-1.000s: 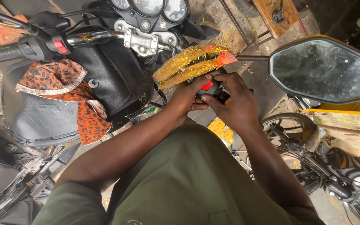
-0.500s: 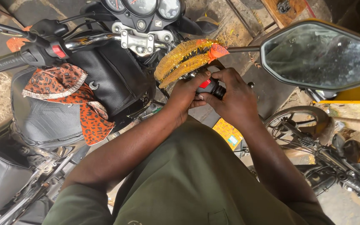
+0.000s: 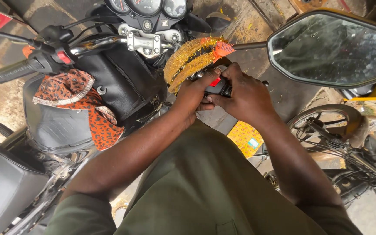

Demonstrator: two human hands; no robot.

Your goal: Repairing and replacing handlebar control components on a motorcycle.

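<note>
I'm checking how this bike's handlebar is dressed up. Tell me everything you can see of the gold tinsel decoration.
The gold tinsel decoration is two fuzzy, glittery yellow-gold strands with an orange tag at the upper right end. It looks like metallic tinsel. It slants from lower left to upper right along the motorcycle's handlebar, above the black switch housing that both hands grip. The left hand sits just beneath its lower end.

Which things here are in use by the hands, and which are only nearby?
In use: left hand and right hand, both on the black switch housing at the handlebar.

Only nearby: gold tinsel, mirror, leopard-print cloth, left grip.
</note>
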